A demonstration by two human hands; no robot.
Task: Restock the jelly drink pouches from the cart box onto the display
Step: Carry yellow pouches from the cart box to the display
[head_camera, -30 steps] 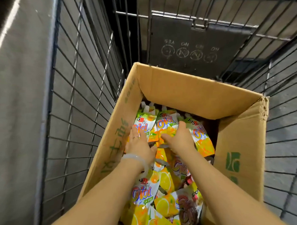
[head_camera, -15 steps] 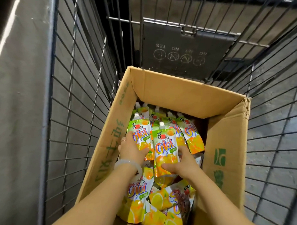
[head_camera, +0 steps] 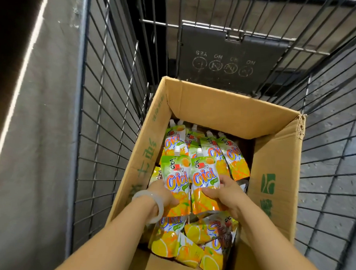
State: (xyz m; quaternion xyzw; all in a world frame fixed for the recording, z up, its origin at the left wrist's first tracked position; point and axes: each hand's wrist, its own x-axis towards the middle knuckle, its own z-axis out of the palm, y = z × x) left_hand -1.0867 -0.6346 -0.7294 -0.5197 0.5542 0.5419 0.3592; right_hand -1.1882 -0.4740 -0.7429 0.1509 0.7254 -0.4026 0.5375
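The fingers of the left hand (head_camera: pixel 162 193) are hidden behind the green-and-orange spouted jelly pouch (head_camera: pixel 176 180) it holds, so their grip cannot be told. The brown cardboard box (head_camera: pixel 230 110) has its near end cut off by the lower edge, with both forearms. Lower pouches in the yellow lemon-print pile (head_camera: pixel 191 244) are buried under others, their print blurred. The faint circled symbols on the dark plastic cart panel (head_camera: pixel 226 61) are too worn to read.
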